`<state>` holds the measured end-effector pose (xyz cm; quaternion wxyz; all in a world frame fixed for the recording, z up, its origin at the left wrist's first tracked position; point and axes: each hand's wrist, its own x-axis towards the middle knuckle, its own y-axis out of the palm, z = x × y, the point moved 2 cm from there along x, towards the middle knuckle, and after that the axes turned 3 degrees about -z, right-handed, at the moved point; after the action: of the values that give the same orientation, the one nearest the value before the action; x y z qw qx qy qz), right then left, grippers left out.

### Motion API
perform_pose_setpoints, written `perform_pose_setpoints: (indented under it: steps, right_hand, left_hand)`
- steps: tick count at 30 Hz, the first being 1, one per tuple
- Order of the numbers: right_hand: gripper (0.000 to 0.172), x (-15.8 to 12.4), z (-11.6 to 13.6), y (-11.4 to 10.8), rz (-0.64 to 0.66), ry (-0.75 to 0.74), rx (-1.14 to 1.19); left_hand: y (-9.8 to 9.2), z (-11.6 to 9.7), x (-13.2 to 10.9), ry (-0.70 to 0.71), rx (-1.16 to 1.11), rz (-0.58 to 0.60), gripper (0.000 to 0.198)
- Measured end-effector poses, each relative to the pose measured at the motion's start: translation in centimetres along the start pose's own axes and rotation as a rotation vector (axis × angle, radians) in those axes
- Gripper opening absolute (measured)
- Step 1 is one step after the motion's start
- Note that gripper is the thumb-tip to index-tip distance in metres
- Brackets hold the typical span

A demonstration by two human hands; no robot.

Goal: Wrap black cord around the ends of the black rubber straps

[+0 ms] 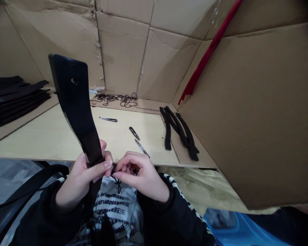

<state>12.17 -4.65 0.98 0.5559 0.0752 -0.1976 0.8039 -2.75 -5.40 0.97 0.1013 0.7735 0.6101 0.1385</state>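
Observation:
My left hand (92, 171) is wrapped round a long, curved black slat (75, 102) with a round hole near its top end. The slat stands nearly upright, leaning left, and its lower end drops in front of my lap. Close beside it, the fingertips of my right hand (140, 172) pinch a thin black cord (118, 186) next to my left thumb. A small loop of that cord hangs below the fingers. Whether the cord is tied round the slat is hidden by my fingers.
On the tabletop (118, 136) lie black thread snips (109, 119), a second small snipping tool (134, 133) and a pointed blade (142, 148). Tangled black cord (115, 99) sits at the back. Black slats lie in a left stack (15, 99) and a right group (181, 131). Cardboard walls (123, 51) surround the table.

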Motion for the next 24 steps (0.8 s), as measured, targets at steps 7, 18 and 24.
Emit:
perform_pose_setpoints:
  steps: [7, 18, 24]
  right_hand:
    - [0.010, 0.1, 0.1, 0.5, -0.017, 0.016, -0.020]
    - [0.014, 0.3, 0.3, -0.7, 0.006, -0.076, -0.234]
    - [0.013, 0.0, 0.1, -0.9, -0.091, 0.032, 0.097]
  left_hand:
    - [0.3, 0.0, -0.1, -0.015, 0.039, -0.030, 0.024]
    - [-0.1, 0.0, 0.0, -0.003, -0.009, -0.082, 0.027]
    - [-0.3, 0.1, 0.0, 0.033, 0.021, -0.103, 0.023]
